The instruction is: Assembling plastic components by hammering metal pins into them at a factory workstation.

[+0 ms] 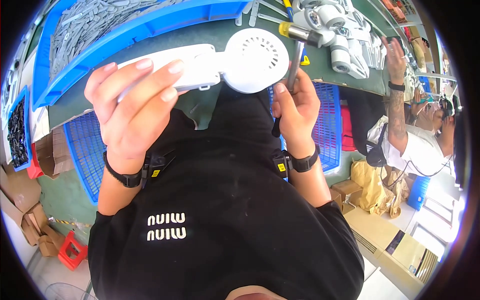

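My left hand [135,107] is closed around the body of a white handheld fan [256,60], held up over the table's near edge. Its round head with vent slots points to the right, toward my other hand. In my right hand [299,112] is a small mallet [296,62], its grey metal handle gripped between thumb and fingers. The mallet's head, with a yellow face on one side, rises above the hand, just right of the fan's head and apart from it. A blue-and-yellow handled tool [304,56] lies behind the mallet, partly hidden.
Across the far left stands a blue tray [150,27] full of flat grey strips. White fan-like units [342,50] are heaped at the far right. Blue crates [82,160] flank my legs. To the right, a co-worker's hand [396,62] reaches over the table.
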